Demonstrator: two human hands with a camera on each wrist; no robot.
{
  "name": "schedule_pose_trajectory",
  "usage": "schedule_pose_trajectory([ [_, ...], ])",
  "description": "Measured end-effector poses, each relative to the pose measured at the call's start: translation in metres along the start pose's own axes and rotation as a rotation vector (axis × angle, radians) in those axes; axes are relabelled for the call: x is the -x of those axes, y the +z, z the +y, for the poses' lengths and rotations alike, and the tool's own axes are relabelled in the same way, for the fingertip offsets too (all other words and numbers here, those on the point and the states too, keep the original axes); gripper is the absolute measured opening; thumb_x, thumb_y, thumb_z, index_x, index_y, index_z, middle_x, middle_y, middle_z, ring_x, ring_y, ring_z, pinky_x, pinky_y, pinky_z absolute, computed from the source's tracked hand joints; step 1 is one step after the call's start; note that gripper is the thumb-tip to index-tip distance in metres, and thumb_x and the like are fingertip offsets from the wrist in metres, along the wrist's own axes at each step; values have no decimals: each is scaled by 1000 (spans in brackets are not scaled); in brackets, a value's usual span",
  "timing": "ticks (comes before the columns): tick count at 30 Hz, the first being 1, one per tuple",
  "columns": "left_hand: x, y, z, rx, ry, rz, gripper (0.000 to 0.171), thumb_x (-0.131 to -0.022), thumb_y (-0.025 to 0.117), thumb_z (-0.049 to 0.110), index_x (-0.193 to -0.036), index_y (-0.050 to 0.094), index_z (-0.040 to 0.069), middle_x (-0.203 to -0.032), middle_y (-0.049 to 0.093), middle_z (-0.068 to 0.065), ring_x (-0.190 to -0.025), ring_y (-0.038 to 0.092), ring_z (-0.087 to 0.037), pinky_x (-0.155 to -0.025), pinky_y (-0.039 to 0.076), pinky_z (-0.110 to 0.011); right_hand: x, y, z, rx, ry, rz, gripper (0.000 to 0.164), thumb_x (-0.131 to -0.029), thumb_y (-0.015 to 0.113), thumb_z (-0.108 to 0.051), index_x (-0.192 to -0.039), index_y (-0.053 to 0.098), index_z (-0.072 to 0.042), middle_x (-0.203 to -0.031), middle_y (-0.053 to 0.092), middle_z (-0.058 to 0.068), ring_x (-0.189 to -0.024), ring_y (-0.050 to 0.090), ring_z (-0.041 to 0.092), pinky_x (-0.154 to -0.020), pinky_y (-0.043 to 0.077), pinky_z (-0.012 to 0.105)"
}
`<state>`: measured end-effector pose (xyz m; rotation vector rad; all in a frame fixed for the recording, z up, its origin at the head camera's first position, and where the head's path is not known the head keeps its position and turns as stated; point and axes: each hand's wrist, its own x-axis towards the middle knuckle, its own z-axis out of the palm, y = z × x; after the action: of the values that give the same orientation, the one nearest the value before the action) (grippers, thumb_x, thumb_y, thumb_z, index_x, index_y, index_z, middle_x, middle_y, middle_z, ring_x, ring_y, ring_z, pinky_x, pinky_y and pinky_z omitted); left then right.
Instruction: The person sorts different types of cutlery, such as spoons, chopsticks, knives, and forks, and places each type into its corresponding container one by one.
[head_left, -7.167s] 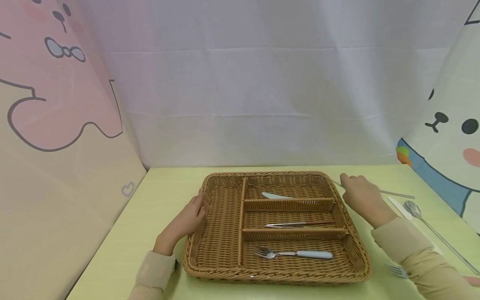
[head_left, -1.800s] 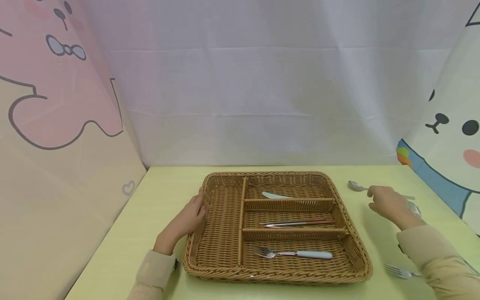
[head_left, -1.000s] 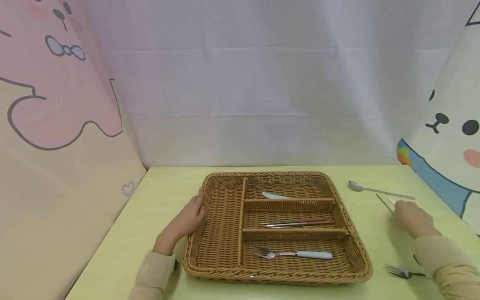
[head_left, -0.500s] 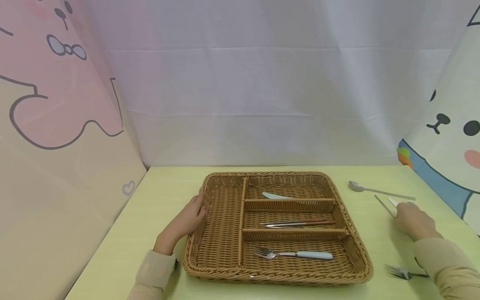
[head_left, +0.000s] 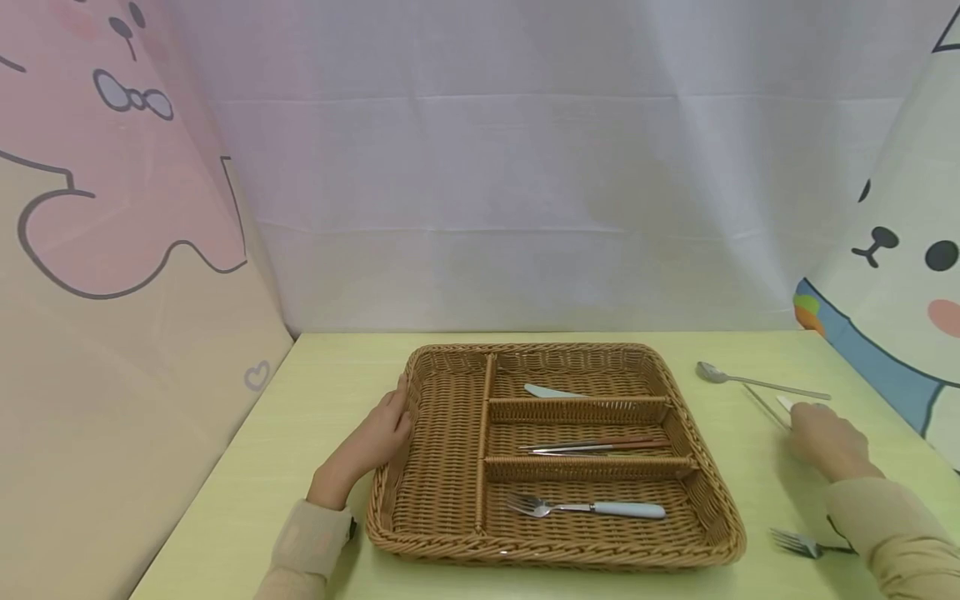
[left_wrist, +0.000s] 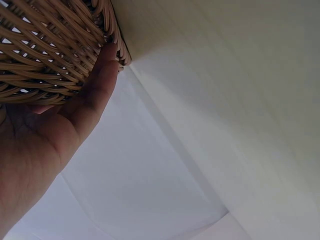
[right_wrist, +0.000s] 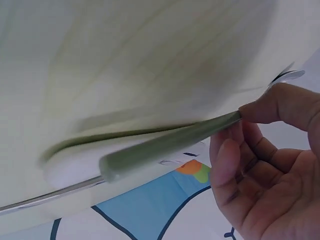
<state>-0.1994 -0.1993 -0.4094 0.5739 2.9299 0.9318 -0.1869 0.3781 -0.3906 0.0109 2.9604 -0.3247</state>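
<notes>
In the head view, my left hand [head_left: 375,437] rests against the left side of a brown wicker tray [head_left: 555,554]; its fingers lie fairly straight along the woven wall [left_wrist: 55,60]. To the right of the tray my right hand [head_left: 828,437] pinches a slim, tapered green stick [right_wrist: 165,150] between thumb and fingers. Its thin end [head_left: 765,405] juts out towards the spoon [head_left: 714,374]; whether it is a chopstick or a handled utensil I cannot tell. Behind it, partly covered by the hand, lies a white piece of cutlery [right_wrist: 70,162].
Inside the tray, dividers separate a pale-bladed knife [head_left: 553,391], chopsticks [head_left: 607,445] and a pale-handled fork [head_left: 630,509]. Another fork [head_left: 797,543] lies on the yellow table [head_left: 247,500] near my right sleeve. Printed cloth walls [head_left: 525,208] enclose the table.
My right hand has left the upper spoon, come nearer and to the right, and now pinches the slim stick, whose tip has shifted slightly left. The left hand and tray stay put.
</notes>
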Motion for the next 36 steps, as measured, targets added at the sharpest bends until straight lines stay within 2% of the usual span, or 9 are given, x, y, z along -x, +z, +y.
schedule_pose_trajectory([
  [7, 0, -1, 1, 4, -2, -5, 61, -95, 35, 7, -141, -1, -9, -136, 30, -38, -124, 33, -44, -98, 38, -57, 1, -3, -14, -13, -27, 54, 12, -76, 52, -3, -67, 44, -2, -60, 43, 9, -53, 41, 24, -44, 41, 40],
  [15, 0, -1, 1, 0, 1, -4, 61, -95, 36, 8, -141, 0, -10, -136, 30, -38, -123, 34, -45, -97, 38, -58, 3, -11, -48, -5, -77, 110, 7, -71, 52, 1, -68, 46, 0, -58, 44, 7, -51, 39, 21, -40, 35, 35],
  [22, 0, -1, 1, 3, -2, -5, 61, -95, 35, 8, -141, 0, -10, -136, 30, -38, -124, 33, -45, -98, 38, -57, 8, -15, -82, 2, -190, 222, 8, -70, 50, 7, -68, 45, 1, -56, 43, 7, -48, 35, 18, -39, 30, 31],
  [28, 0, -1, 1, -2, -6, -6, 60, -95, 35, 8, -141, 0, -9, -137, 29, -38, -124, 33, -45, -98, 38, -58, 12, -18, -109, 35, -245, 320, 12, -70, 45, 9, -67, 41, -1, -49, 38, 4, -42, 31, 16, -35, 24, 28],
  [36, 0, -1, 1, 4, -9, -5, 61, -95, 35, 8, -142, 0, -9, -136, 29, -38, -124, 33, -45, -98, 38, -58, 17, -18, -143, 95, -354, 438, 23, -74, 51, 11, -64, 38, -6, -50, 35, 3, -45, 28, 15, -35, 22, 25],
])
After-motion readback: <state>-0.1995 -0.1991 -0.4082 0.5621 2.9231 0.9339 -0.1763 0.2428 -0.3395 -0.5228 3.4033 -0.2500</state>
